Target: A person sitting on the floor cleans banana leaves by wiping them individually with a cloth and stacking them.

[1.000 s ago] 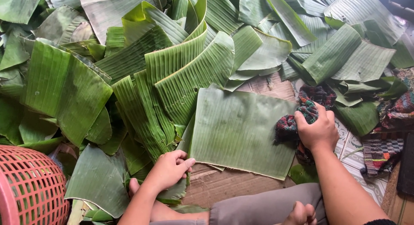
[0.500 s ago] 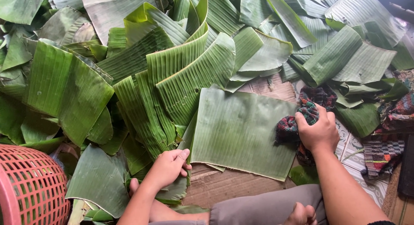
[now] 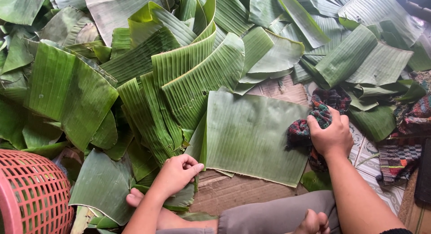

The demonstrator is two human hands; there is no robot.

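A flat rectangular piece of banana leaf (image 3: 251,135) lies on brown cardboard (image 3: 229,193) in front of me. My right hand (image 3: 330,135) grips a dark multicoloured woven cloth (image 3: 314,115) pressed against the leaf's right edge. My left hand (image 3: 177,173) rests with curled fingers at the leaf's lower left corner, pinching its edge. My crossed legs in grey trousers (image 3: 274,216) and bare feet show at the bottom.
Heaps of cut banana leaves (image 3: 188,68) cover the floor to the left and behind. A pink plastic basket (image 3: 31,193) stands at the lower left. A patterned woven cloth (image 3: 399,148) lies on tiled floor at the right.
My left hand has shifted slightly right along the leaf's lower left corner. My right hand stays on the cloth at the leaf's right edge, barely moved.
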